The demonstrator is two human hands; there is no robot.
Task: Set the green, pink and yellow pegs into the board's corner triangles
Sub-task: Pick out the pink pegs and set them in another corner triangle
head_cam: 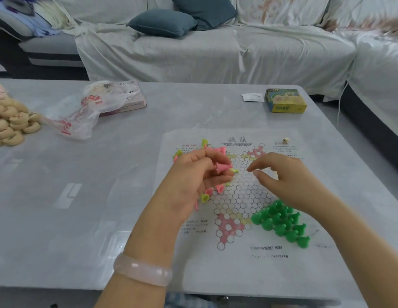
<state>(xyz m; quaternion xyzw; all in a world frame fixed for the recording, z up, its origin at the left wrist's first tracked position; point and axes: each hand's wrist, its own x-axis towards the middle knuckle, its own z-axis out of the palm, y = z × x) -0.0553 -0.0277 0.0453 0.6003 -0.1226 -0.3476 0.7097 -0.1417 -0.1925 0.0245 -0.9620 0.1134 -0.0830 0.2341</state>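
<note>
Your left hand [194,174] curls around several pink pegs [221,168]; one lies across your fingertips with its wide foot toward your right hand. Your right hand [287,181] hovers just beside it over the middle of the board [244,196], fingers loosely bent, holding nothing.

These pegs look like small, light, hard plastic, probably smooth, so they may tip or roll easily. It seems best to pinch each one at the narrow top and set the wide foot down.

More pink and yellow pegs [204,197] lie loose around and under your left hand. The green pegs [282,221] already stand packed in the corner triangle below your right wrist.
</note>
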